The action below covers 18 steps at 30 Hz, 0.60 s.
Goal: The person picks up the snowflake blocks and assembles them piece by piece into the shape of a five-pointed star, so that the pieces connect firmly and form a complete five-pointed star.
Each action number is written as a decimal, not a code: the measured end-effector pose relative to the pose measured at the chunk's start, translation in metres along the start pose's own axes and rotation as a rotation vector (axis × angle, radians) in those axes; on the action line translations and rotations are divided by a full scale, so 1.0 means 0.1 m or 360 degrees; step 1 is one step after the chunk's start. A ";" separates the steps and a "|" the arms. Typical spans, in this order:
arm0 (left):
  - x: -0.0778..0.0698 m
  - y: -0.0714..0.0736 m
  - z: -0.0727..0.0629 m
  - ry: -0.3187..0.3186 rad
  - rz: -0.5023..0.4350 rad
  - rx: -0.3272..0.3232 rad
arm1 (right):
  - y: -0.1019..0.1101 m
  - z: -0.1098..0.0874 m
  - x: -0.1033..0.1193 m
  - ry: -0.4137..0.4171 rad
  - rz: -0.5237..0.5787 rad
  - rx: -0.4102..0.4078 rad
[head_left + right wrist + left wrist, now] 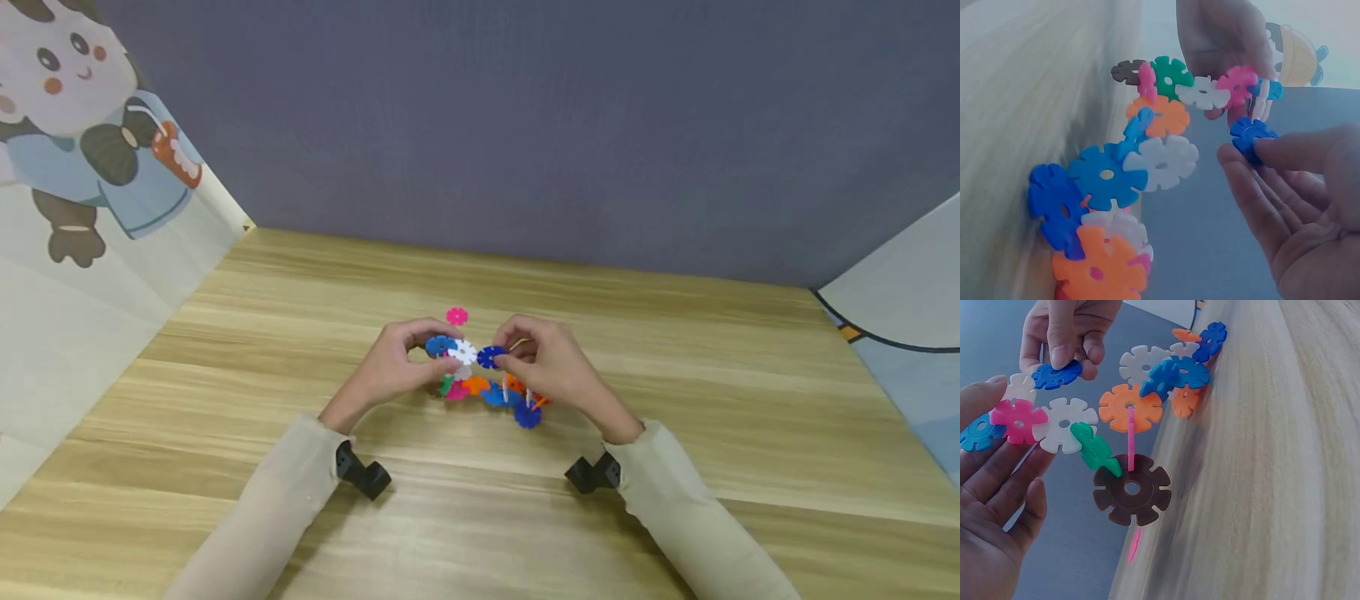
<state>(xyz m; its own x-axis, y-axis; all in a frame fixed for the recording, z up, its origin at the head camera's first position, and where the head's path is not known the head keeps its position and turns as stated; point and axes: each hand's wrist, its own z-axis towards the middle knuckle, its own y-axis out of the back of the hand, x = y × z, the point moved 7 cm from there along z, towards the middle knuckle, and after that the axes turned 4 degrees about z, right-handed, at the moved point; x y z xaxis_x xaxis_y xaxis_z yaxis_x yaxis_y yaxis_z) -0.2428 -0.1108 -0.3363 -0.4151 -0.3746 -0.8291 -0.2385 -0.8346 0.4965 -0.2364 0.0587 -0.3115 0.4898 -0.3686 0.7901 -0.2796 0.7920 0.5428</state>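
My left hand (pixel 397 358) holds one end of a chain of colourful notched plastic discs, with a white disc (pixel 463 352), a light blue disc (pixel 982 432) and a pink disc (pixel 1019 422) between thumb and fingers. Between thumb and fingertips, my right hand (pixel 553 358) pinches a dark blue disc (pixel 1055 375). Its edge is right at the upright white disc in the left wrist view. From the left hand the chain runs through another white disc (pixel 1065 425), a green disc (pixel 1171 79), a brown disc (pixel 1132 490) and an orange disc (pixel 1130 407) to a cluster of blue, white and orange discs.
A loose pink disc (pixel 457 316) lies on the wood-grain table (pixel 465 500) beyond the hands. Behind the table rises a grey-blue wall (pixel 525 125). A cartoon-printed panel (pixel 142 275) borders the left side. A black cord (pixel 892 342) curves at the right edge.
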 end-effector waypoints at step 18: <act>0.00 -0.02 0.06 0.0005 -0.0100 -0.0044 | -0.02 0.05 -0.01 0.0026 0.0125 -0.0087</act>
<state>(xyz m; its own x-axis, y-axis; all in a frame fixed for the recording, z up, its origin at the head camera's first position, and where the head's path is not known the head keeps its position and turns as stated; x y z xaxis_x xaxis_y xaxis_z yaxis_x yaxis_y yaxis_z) -0.2480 -0.1070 -0.3357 -0.3973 -0.3225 -0.8592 -0.2398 -0.8672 0.4364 -0.2407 0.0550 -0.3115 0.4815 -0.2968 0.8246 -0.2722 0.8437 0.4627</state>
